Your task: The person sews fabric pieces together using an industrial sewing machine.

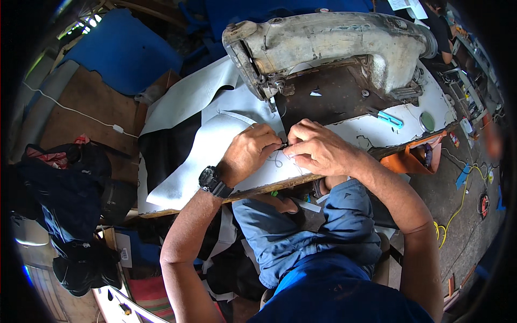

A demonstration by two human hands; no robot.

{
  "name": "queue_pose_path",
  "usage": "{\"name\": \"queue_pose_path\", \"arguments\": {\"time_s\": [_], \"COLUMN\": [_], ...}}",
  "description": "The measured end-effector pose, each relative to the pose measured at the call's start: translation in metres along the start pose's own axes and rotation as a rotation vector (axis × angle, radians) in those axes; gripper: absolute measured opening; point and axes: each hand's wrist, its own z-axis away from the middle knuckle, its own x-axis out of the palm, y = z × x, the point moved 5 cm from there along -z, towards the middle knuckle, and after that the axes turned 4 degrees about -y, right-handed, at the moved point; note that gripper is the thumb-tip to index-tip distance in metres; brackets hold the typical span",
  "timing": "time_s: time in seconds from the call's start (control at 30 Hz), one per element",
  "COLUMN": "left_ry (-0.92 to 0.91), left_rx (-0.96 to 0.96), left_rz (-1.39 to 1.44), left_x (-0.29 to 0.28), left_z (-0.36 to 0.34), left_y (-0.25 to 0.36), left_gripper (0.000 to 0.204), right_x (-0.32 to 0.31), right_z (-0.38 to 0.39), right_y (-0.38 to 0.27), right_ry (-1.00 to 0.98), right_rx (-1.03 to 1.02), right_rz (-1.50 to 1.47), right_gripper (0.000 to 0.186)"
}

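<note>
At the front of the white worktable [350, 134], my left hand [253, 148] and my right hand [315, 148] meet with fingers pinched on a small black piece [283, 145], too small to make out, with thin thread hanging below it. A black watch is on my left wrist. Pale sheets [188, 167] of material lie beside and under my left hand, over a black one [159, 161]. An old cream industrial sewing machine [328, 43] stands just beyond my hands, its needle end above them. Blue-handled snips [390, 119] lie to the right.
A round tin [427, 121] stands at the table's right end; an orange pouch [406, 161] hangs below. Dark bags [75, 204] and a blue chair [118, 48] are at left. Another person [441, 35] is at upper right. Cords [463, 194] lie on the right floor.
</note>
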Motion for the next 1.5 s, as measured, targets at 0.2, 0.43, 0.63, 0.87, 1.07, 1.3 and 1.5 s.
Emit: {"name": "queue_pose_path", "arguments": {"time_s": [0.2, 0.43, 0.63, 0.87, 1.07, 1.3, 1.5], "left_ry": [0.015, 0.02, 0.014, 0.069, 0.06, 0.015, -0.038], "left_rx": [-0.118, -0.206, -0.24, -0.167, -0.179, -0.186, -0.246], "left_rz": [0.076, 0.075, 0.095, 0.052, 0.088, 0.162, 0.288], "left_x": [0.001, 0.002, 0.002, 0.003, 0.003, -0.003, -0.003], "left_z": [0.003, 0.003, 0.005, 0.009, 0.007, -0.001, -0.006], "left_y": [-0.003, -0.003, -0.005, -0.003, -0.005, -0.011, -0.016], "left_gripper": [0.014, 0.013, 0.014, 0.014, 0.015, 0.02, 0.022], "right_x": [-0.006, -0.002, -0.001, 0.002, 0.001, 0.001, 0.002], "right_z": [-0.004, -0.029, -0.041, -0.048, -0.048, -0.055, -0.049], "right_y": [0.008, 0.043, 0.041, 0.041, 0.047, 0.049, 0.046], "right_ry": [0.014, 0.018, -0.138, -0.182, -0.2, -0.24, -0.132], "right_rx": [-0.034, 0.22, 0.343, 0.408, 0.438, 0.493, 0.39], "right_rz": [-0.058, -0.366, -0.292, -0.207, -0.254, -0.214, -0.271], "right_gripper": [0.018, 0.016, 0.017, 0.019, 0.021, 0.019, 0.012]}}
